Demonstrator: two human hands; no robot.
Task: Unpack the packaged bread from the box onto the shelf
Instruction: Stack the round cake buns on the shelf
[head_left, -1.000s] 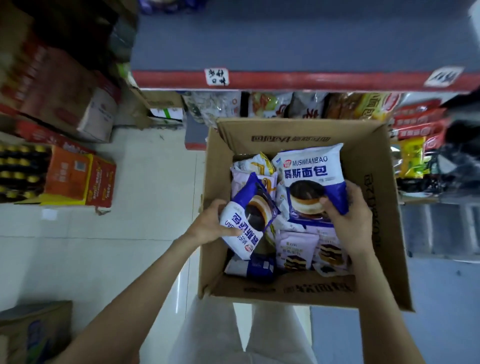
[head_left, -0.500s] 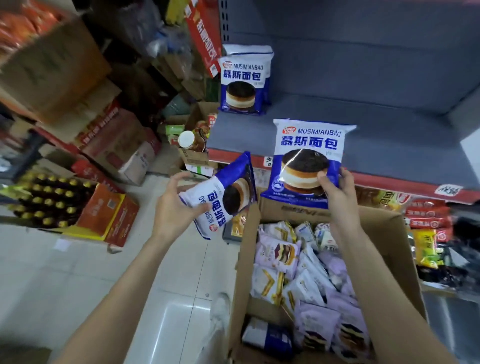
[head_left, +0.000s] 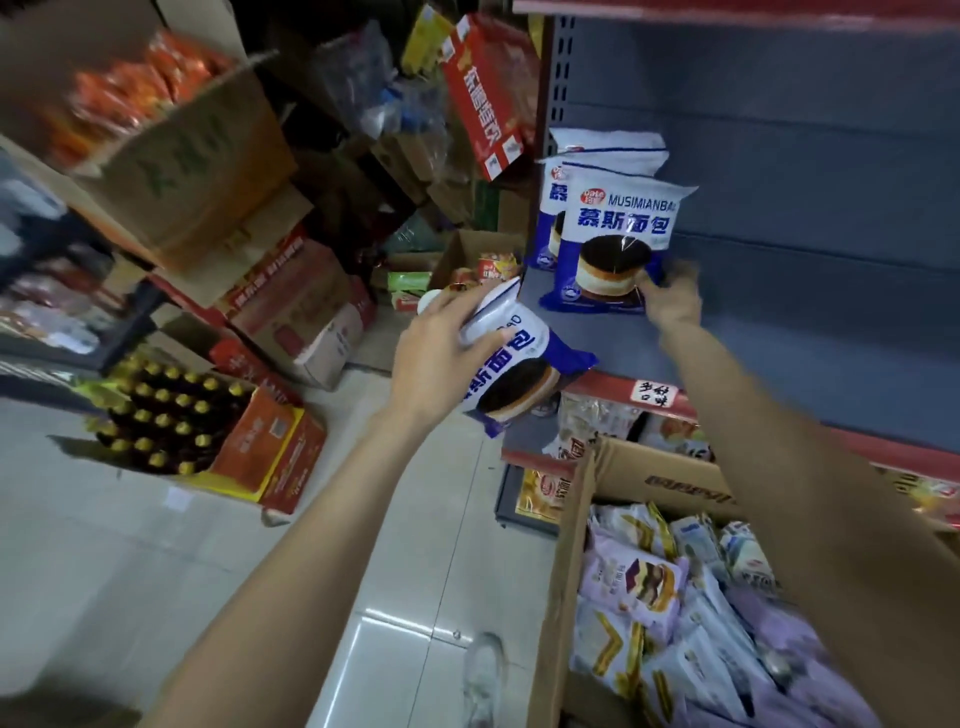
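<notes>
Right hand (head_left: 670, 299) pinches bread packet (head_left: 618, 244), standing it upright at shelf (head_left: 779, 322) left end; left hand (head_left: 441, 358) grips second packet (head_left: 519, 374), queued.

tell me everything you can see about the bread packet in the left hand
The packet in the left hand is a glossy white and blue plastic pouch with blue Chinese lettering and a picture of a dark-topped, cream-filled cake. It looks sealed and puffy. It is tilted, its print turned sideways, held in the air at the front left corner of the grey shelf, not yet set down. The left hand wraps its upper end, thumb across the printed face. Nothing else visibly touches it.
</notes>
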